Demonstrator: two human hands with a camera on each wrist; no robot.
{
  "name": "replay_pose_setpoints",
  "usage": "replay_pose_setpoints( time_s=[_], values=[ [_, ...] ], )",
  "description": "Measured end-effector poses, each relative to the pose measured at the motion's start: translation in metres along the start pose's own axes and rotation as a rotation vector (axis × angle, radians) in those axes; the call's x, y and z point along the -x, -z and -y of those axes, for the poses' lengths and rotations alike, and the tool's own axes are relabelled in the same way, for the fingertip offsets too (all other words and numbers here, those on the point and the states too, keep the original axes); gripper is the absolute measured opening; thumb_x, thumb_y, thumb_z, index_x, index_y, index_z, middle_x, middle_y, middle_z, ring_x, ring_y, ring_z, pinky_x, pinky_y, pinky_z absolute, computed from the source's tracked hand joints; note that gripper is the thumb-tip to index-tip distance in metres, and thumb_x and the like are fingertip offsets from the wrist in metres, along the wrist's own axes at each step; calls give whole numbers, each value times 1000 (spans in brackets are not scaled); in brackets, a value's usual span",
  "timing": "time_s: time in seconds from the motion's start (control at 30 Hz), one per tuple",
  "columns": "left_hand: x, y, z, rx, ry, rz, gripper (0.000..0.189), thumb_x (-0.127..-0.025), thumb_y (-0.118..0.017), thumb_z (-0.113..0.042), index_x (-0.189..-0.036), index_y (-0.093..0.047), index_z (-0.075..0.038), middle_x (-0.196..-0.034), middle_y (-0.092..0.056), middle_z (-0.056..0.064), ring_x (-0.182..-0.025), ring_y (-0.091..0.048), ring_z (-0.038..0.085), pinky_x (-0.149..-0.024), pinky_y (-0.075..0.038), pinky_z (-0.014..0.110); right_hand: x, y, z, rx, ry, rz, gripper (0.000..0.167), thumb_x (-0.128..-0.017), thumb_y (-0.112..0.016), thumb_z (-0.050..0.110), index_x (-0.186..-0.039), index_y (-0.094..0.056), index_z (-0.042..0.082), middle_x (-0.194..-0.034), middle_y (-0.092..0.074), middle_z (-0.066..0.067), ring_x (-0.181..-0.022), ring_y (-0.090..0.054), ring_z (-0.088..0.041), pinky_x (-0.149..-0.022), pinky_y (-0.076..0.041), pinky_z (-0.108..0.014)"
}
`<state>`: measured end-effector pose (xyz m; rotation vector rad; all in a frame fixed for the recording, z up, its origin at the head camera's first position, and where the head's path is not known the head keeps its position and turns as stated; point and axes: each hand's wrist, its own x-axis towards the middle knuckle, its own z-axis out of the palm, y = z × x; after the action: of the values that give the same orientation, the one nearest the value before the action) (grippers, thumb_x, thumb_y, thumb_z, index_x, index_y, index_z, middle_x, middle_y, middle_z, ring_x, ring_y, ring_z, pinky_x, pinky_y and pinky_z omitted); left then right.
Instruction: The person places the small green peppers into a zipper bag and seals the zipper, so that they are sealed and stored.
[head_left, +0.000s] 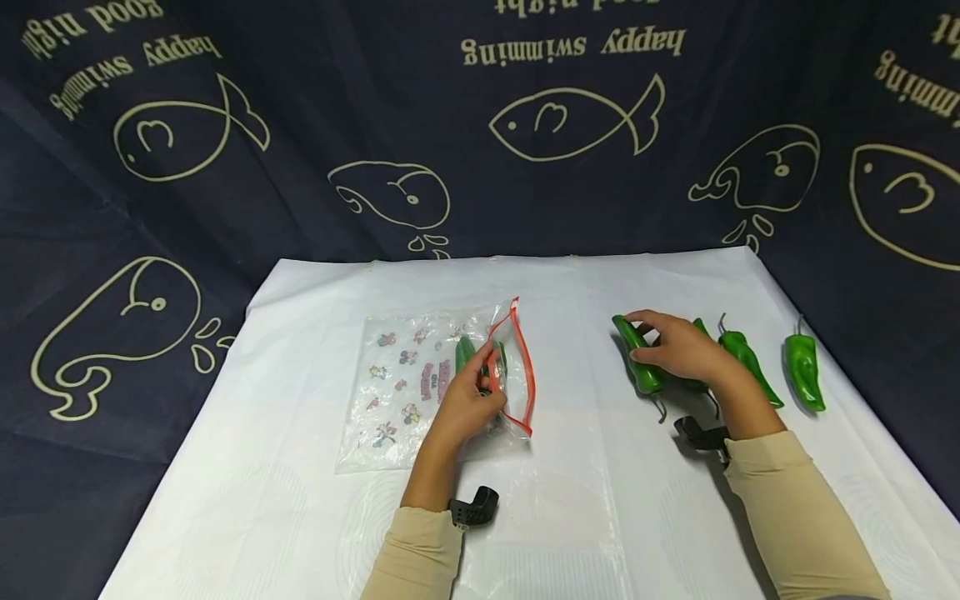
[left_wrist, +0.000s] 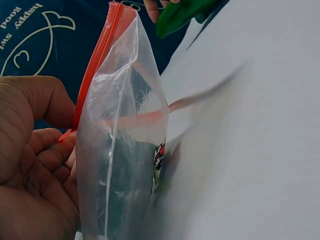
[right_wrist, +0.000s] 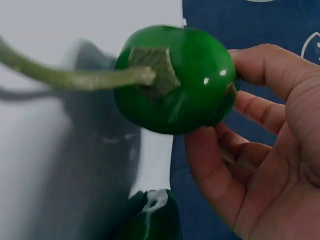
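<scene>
A clear zip bag (head_left: pixel 382 450) with a red zip edge (head_left: pixel 528 367) and cartoon prints lies on the table, its mouth spread toward the right. Thumb and fingers of my left hand (head_left: pixel 467 408) pinch the red edge, as the left wrist view also shows. Inside the bag a green shape (head_left: pixel 464 350) like a pepper shows, partly covered by that hand. To the right, my right hand (head_left: pixel 682 346) grips a glossy green pepper (head_left: pixel 645 375) between thumb and fingers. Its curved stem (right_wrist: pixel 85 79) points away from the palm in the right wrist view.
Another green pepper (head_left: pixel 700 327) lies partly hidden under the right hand. Farther right are a bent green pepper (head_left: pixel 750 367) and one more (head_left: pixel 805 372) near the table's right side. A dark printed cloth (head_left: pixel 570 200) hangs behind the white table (head_left: pixel 255 417).
</scene>
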<state>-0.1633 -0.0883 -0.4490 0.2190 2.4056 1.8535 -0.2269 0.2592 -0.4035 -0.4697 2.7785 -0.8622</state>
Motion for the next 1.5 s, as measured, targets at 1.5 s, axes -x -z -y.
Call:
replay_pose_setpoints(
  time_s=[1.5],
  values=[
    [-1,-1,-1,-35,15,-18,84,-76,-60,3,-155,-37,-15,-88,-54,4,-81,-50,16,-65,-46,27,-20,-42,57,-571,102,8,62,-93,-66,11,-148,-38,8,-127,-43,-21,-93,-56,-28,-71,-57,-43]
  ],
)
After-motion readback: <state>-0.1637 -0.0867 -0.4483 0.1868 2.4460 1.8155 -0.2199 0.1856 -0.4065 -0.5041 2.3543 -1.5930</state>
